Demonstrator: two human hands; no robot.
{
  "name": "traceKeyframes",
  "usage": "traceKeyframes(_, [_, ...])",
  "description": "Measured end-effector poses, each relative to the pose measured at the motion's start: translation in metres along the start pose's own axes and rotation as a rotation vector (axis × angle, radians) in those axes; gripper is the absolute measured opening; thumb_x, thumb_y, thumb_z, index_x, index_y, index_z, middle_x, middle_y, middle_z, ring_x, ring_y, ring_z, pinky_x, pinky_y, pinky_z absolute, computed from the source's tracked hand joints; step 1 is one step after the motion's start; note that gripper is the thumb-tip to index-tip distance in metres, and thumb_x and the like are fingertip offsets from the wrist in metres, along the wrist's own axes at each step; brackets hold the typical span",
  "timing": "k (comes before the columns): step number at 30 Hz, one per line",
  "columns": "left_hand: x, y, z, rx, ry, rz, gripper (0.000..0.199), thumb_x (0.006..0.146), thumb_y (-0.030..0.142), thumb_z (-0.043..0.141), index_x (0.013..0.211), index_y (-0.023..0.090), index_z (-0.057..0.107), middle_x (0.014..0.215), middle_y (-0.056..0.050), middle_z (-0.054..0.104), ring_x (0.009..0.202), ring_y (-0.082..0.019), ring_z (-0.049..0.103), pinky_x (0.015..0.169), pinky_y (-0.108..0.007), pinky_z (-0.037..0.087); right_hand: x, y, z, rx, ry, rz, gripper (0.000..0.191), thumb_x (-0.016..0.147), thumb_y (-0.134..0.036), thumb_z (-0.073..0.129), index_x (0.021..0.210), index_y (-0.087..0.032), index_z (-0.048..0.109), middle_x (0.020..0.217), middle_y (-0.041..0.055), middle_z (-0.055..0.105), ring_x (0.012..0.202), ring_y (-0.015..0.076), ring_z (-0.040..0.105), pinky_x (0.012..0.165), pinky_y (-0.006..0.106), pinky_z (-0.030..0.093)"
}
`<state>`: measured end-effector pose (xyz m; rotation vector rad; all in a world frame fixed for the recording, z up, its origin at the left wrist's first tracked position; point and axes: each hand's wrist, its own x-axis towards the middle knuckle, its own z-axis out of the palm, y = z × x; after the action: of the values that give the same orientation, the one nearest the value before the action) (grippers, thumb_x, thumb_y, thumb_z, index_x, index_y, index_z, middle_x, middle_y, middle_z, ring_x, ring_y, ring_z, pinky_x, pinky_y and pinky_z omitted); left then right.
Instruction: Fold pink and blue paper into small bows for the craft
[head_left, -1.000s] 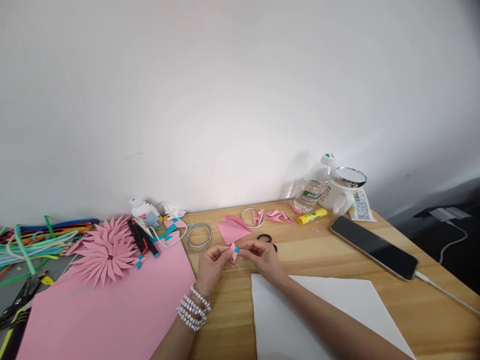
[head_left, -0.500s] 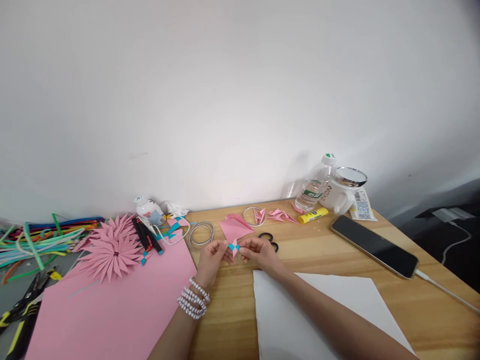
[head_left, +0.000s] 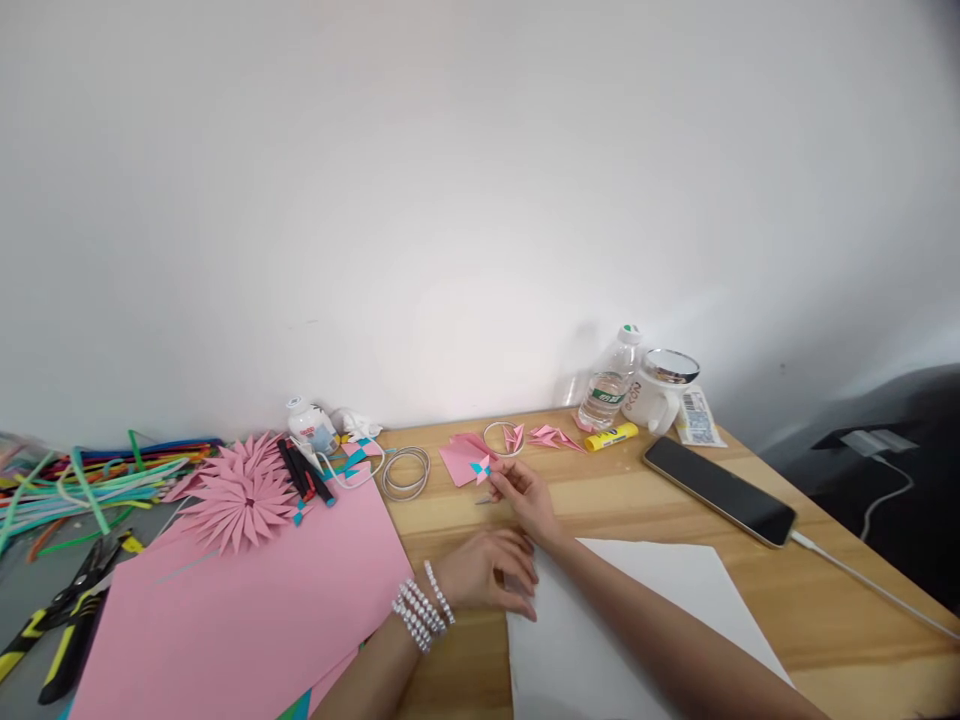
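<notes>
My right hand [head_left: 525, 497] pinches a small pink-and-blue folded paper piece [head_left: 481, 469] between thumb and fingertips, just over a pink paper sheet [head_left: 455, 462]. Below it, my left hand [head_left: 484, 572], with a beaded bracelet at the wrist, holds nothing. Its fingers are bent and apart over the left edge of a white sheet [head_left: 622, 620]. The metal tip of a pair of scissors [head_left: 484, 501] shows beside my right hand, which hides the handles. Behind lie small folded pink paper pieces [head_left: 555, 437] and a ring [head_left: 495, 438].
To the left are pink spiky paper flowers [head_left: 244, 505] on large pink paper [head_left: 262, 610], markers [head_left: 307, 472], pliers [head_left: 60, 600] and pipe cleaners [head_left: 90, 485]. On the right stand a water bottle [head_left: 609, 385], a mug [head_left: 652, 402], a glue stick [head_left: 611, 437] and a charging phone [head_left: 720, 490].
My left hand has let go of the folded paper piece and moved down and right to the white sheet. My right hand keeps the piece, slightly higher. The view has shifted a little.
</notes>
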<state>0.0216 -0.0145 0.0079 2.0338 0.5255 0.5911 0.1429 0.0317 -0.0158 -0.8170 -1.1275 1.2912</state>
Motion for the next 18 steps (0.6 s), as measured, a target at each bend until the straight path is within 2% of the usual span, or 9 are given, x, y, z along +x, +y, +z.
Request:
traceKeyframes(5, [0.001,-0.011,0.002,0.093,-0.082,0.025,0.024,0.061,0.04,0.067,0.068,0.016,0.067,0.08,-0.008,0.063,0.085,-0.019,0.055,0.08,-0.031,0.043,-0.001,-0.016,0.005,0.024,-0.018,0.0,0.023,0.066,-0.035,0.066,0.079,-0.017,0.06,0.063,-0.0016,0.057,0.052,0.0098,0.053,0.055,0.025,0.046])
traceKeyframes(9, [0.0,-0.012,0.0,0.119,-0.124,0.048,0.025,0.063,0.039,0.066,0.073,0.016,0.065,0.084,-0.008,0.06,0.089,-0.019,0.054,0.083,-0.031,0.041,0.004,-0.043,0.002,0.114,-0.027,-0.016,0.02,0.071,-0.035,0.062,0.072,-0.016,0.059,0.065,0.0003,0.06,0.052,0.0082,0.053,0.052,0.021,0.044])
traceKeyframes(14, [0.004,-0.004,0.001,0.207,-0.175,0.023,0.019,0.062,0.034,0.069,0.071,0.018,0.063,0.083,-0.005,0.058,0.09,-0.019,0.052,0.084,-0.032,0.039,0.005,-0.077,-0.002,0.121,-0.049,0.024,0.025,0.073,-0.037,0.058,0.065,-0.013,0.057,0.06,0.0004,0.059,0.048,0.0066,0.052,0.046,0.017,0.043])
traceKeyframes(18, [0.004,0.009,0.005,0.241,-0.212,-0.068,0.015,0.062,0.026,0.069,0.073,0.02,0.061,0.089,-0.005,0.057,0.094,-0.021,0.049,0.087,-0.034,0.036,-0.006,-0.084,0.01,0.045,-0.098,0.024,0.023,0.071,-0.036,0.06,0.065,-0.014,0.055,0.062,0.0011,0.062,0.052,0.0092,0.056,0.05,0.02,0.047])
